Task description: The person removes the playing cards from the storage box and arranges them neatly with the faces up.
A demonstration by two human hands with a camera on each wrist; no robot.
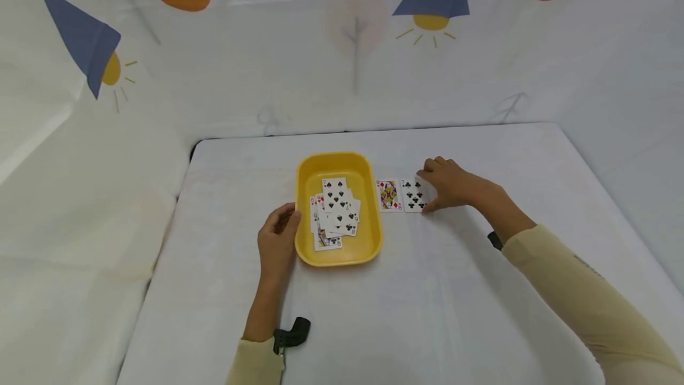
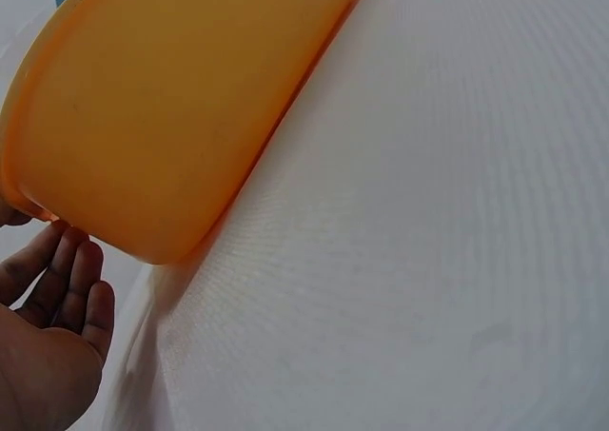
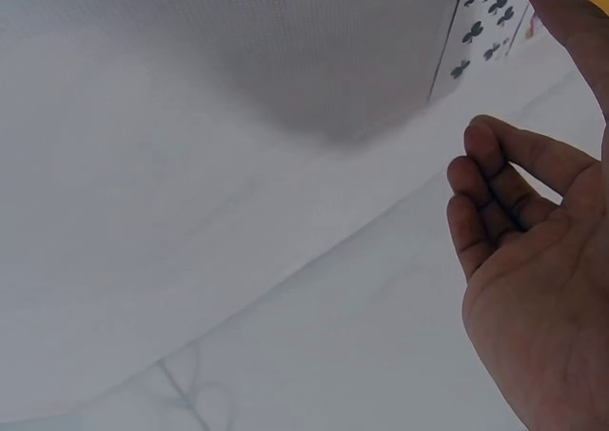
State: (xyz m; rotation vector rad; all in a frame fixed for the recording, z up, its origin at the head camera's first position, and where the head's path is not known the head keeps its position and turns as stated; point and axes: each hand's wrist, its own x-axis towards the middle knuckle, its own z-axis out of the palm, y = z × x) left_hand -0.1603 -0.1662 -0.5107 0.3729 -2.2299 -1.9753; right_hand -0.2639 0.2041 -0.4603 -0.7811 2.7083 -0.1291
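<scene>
we see the club card (image 1: pixel 414 196) lying flat on the white table (image 1: pixel 427 308), directly at the right hand (image 1: pixel 451 184). that hand's thumb and fingers stand spread apart, with the thumb at the card's near right corner and a fingertip by its far right corner, so the card's right edge sits in the gap between them. we cannot tell how firmly the fingertips press. the right wrist view shows part of the same card beside the thumb, with the other fingers softly bent and apart from it.

just left of it, a red face card (image 1: pixel 389 195) lies face up between the club card and the yellow tray (image 1: pixel 370 242), out of the grip. inside the tray we find a loose, overlapping card pile (image 1: pixel 338 210), face up, with a spade card on top, well apart from the right hand.

the left hand (image 1: pixel 276 239) pinches the tray's left rim, thumb against fingers, just beside the pile; in the left wrist view its fingertips meet the rim near one corner.
</scene>
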